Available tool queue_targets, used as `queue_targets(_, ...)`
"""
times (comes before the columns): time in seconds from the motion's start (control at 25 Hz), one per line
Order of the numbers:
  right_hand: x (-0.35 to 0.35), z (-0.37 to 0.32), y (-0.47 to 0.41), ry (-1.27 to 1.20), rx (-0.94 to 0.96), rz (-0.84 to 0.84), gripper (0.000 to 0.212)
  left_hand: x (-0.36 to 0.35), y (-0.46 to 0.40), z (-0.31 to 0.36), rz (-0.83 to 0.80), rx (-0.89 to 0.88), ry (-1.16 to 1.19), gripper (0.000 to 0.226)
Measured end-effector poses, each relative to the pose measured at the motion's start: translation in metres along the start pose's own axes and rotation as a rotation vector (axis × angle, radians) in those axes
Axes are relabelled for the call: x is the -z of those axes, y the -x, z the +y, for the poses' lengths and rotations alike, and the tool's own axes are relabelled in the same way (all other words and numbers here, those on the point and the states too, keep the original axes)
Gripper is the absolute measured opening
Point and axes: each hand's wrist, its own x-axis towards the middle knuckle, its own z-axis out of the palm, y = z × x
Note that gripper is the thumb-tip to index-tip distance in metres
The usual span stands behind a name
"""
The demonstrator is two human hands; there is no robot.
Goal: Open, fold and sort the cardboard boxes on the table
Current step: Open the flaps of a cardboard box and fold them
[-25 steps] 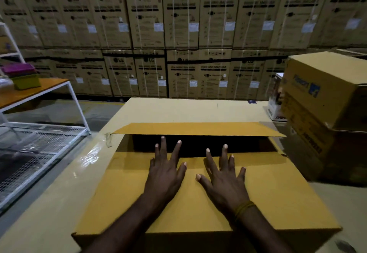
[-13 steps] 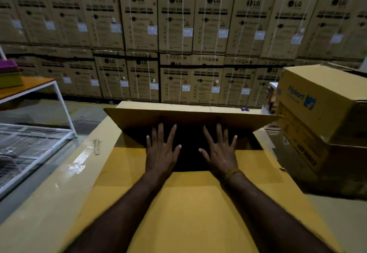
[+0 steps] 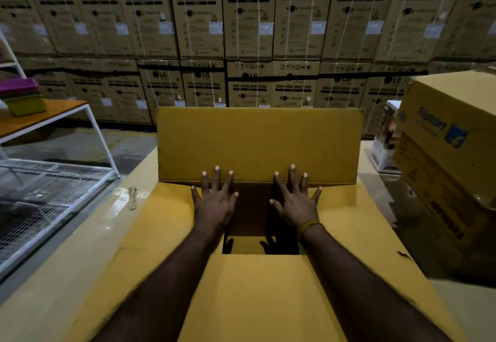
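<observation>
A: What is hard to see?
B: The inside of the box (image 3: 268, 301), mid-frame on the desk (image 3: 67, 274); it is dark.
A: The hands?
B: Left hand (image 3: 214, 202) and right hand (image 3: 295, 204) are spread flat, fingertips on the smooth upright flap (image 3: 257, 143), gripping nothing.

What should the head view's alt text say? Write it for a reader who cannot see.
Two bare hands, left hand and right hand, press flat with spread fingers against the raised far flap of a large yellow cardboard box on a table. Stacked washing machine cartons fill the background.
</observation>
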Motion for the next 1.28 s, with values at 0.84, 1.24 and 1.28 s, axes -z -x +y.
queue_targets(0.84, 0.095, -0.021, 0.131, -0.326, 0.199, -0.394, 0.095, 0.080, 0.080, 0.020, -0.067, -0.207, 0.370, 0.052)
queue_targets(1.24, 0.142, -0.041, 0.197, -0.033, 0.167, -0.089, 0.108, 0.145, 0.167, 0.021, -0.047, -0.261, 0.173, 0.073)
queue_targets(1.28, 0.150, -0.041, 0.206, -0.030, 0.168, -0.026, 0.109, 0.160, 0.171, 0.026, -0.003, -0.259, 0.162, 0.073)
